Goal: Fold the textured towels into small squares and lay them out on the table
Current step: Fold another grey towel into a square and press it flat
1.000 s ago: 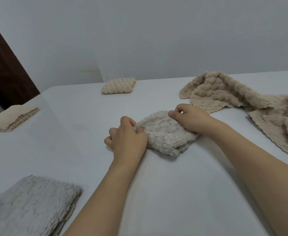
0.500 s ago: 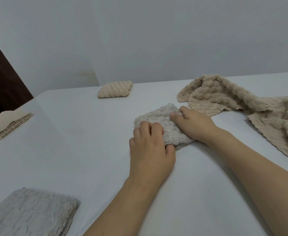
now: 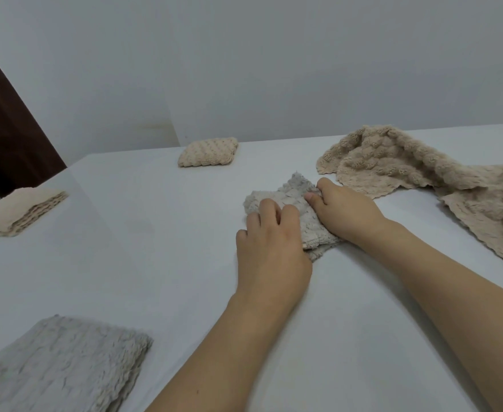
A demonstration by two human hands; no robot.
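Observation:
A small grey textured towel point(image 3: 292, 200), folded to a thick square, lies on the white table point(image 3: 143, 263) a little right of centre. My left hand point(image 3: 271, 245) rests on its near left part, fingers pressing down on the top. At the towel's right edge, my right hand point(image 3: 348, 212) pinches the cloth, thumb on top and fingers curled at the far corner. The hands hide much of the towel. A folded beige square point(image 3: 208, 152) lies farther back.
A loose heap of beige textured towels point(image 3: 408, 168) spreads over the right side of the table, close to my right hand. A folded cream stack point(image 3: 21, 211) sits at the left, a folded grey towel point(image 3: 60, 367) at the front left. A dark door point(image 3: 6, 129) stands far left.
My left hand has come from the towel's left side onto its top. The grey towel looks smaller and more compact, and lies slightly farther from me. My right hand stays at its right edge.

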